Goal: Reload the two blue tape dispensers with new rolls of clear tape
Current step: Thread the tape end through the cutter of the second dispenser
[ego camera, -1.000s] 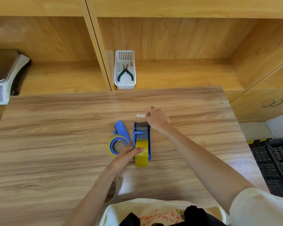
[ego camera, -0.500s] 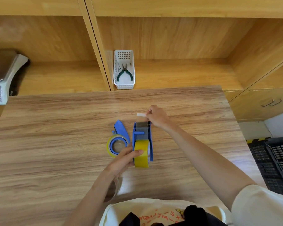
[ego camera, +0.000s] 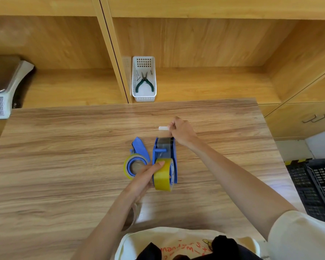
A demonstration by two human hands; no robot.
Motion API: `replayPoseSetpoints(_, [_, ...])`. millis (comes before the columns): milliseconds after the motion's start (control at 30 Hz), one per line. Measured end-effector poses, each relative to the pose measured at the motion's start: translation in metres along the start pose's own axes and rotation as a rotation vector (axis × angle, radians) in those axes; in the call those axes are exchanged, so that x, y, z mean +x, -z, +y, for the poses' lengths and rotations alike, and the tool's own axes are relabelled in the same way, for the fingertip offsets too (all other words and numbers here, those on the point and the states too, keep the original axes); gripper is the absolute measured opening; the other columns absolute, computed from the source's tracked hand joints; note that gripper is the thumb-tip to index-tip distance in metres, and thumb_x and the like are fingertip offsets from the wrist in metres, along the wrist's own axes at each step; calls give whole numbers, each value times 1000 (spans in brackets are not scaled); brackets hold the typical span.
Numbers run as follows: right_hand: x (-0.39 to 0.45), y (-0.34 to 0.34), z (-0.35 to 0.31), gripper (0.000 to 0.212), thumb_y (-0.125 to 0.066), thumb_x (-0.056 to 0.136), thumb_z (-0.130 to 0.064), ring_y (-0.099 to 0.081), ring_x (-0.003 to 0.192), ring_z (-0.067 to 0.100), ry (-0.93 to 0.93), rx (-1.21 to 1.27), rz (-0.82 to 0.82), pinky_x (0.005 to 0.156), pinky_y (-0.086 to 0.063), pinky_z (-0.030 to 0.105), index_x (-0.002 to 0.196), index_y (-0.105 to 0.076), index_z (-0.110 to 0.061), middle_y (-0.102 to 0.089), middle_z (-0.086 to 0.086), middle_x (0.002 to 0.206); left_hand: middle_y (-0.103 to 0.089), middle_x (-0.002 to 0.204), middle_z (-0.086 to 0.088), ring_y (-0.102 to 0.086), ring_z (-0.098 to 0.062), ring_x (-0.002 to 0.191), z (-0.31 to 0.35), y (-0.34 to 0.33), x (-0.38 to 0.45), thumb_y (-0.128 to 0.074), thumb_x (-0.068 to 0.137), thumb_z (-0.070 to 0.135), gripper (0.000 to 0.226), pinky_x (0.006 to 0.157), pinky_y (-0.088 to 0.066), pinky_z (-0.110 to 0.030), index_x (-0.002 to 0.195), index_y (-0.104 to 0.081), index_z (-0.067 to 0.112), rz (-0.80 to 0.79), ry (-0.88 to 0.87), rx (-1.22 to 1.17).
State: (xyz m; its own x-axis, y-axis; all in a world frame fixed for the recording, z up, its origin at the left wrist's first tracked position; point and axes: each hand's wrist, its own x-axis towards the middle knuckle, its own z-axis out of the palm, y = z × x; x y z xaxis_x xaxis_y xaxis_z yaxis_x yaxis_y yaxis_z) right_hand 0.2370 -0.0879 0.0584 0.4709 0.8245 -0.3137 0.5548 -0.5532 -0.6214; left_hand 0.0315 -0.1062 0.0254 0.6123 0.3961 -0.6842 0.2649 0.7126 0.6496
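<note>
A blue tape dispenser point(ego camera: 164, 152) stands upright at the middle of the wooden table point(ego camera: 64, 166), with a yellowish roll of clear tape point(ego camera: 163, 175) seated in its near end. My left hand point(ego camera: 145, 175) grips that roll and the dispenser's side. My right hand point(ego camera: 182, 131) pinches the white-tabbed tape end point(ego camera: 163, 128), drawn out past the dispenser's far end. Just to the left, the second blue dispenser point(ego camera: 140, 147) lies on its side with a tape roll point(ego camera: 134, 166) in it. Under my left forearm a clear empty ring point(ego camera: 134, 214) is partly hidden.
A white basket point(ego camera: 144, 79) with green-handled pliers point(ego camera: 144, 83) stands on the shelf behind the table. A weighing scale point(ego camera: 2, 87) is at the far left. Black crates point(ego camera: 317, 184) sit on the floor to the right.
My right hand has kept hold of the tape end above the dispenser's far end, barely shifting. My left hand stays on the roll.
</note>
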Motion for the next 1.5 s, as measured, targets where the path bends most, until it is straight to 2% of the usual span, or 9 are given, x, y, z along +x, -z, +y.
replayPoseSetpoints(400, [8,-2,10,13,-44,101,-18,-59,62,13,-80,44,18,51,-46,24,94,-54,-12,-73,11,92,-74,112,-10,-72,-22,98,1,3,-4,-68,81,37,48,83,-60,-41,116,-70,6,-46,-43,60])
replayPoseSetpoints(533, [12,-5,15,14,-50,100,-16,-69,74,17,-156,132,-19,53,-55,22,102,-60,-5,-71,11,98,-73,116,-9,-73,-17,97,2,3,-9,-62,93,30,25,83,-60,-36,111,-73,14,-43,-63,118])
replayPoseSetpoints(700, [13,4,23,6,-63,93,-7,-66,75,10,-347,432,-257,56,-55,17,97,-65,-4,-68,9,96,-63,131,-12,-73,-10,87,-1,5,-13,-61,97,24,20,71,-58,-25,97,-77,12,-26,-102,169])
replayPoseSetpoints(833, [4,2,30,9,-59,94,-6,-58,70,11,-527,625,-478,53,-53,20,101,-64,-10,-64,5,83,-62,136,-16,-71,-15,98,1,5,-15,-62,96,24,24,84,-57,-32,85,-82,15,11,-117,165])
replayPoseSetpoints(933, [-8,-6,31,9,-58,95,-15,-56,69,13,-623,842,-527,60,-50,24,87,-61,-18,-62,0,79,-70,120,-13,-74,-17,92,9,-1,-17,-60,97,21,27,89,-57,-40,82,-82,16,16,-118,106])
replayPoseSetpoints(1033, [-14,-15,31,11,-55,95,-23,-59,76,18,-649,967,-531,70,-49,33,86,-62,-20,-63,0,82,-78,87,-4,-75,-12,75,16,-4,-16,-58,98,20,22,75,-60,-34,89,-75,11,35,-92,53])
replayPoseSetpoints(1167, [-17,-21,26,19,-50,94,-30,-57,77,22,-701,1077,-522,70,-49,34,88,-62,-17,-58,3,84,-79,76,-3,-76,-12,69,20,-7,-11,-56,99,20,24,69,-62,-35,87,-74,10,55,-62,-55])
replayPoseSetpoints(1300, [-18,-20,22,19,-59,93,-33,-59,76,20,-665,1097,-480,68,-49,33,92,-64,-15,-62,3,87,-79,74,-3,-76,-11,67,26,-13,-8,-56,99,21,25,63,-63,-33,86,-74,13,87,-66,-187])
replayPoseSetpoints(1500, [-17,-12,28,30,-71,86,-43,-65,94,18,-382,916,-482,86,-54,36,102,-69,-19,-71,1,100,-80,77,0,-74,-14,77,33,-18,3,-55,99,26,18,77,-58,-41,103,-70,17,100,-55,-329])
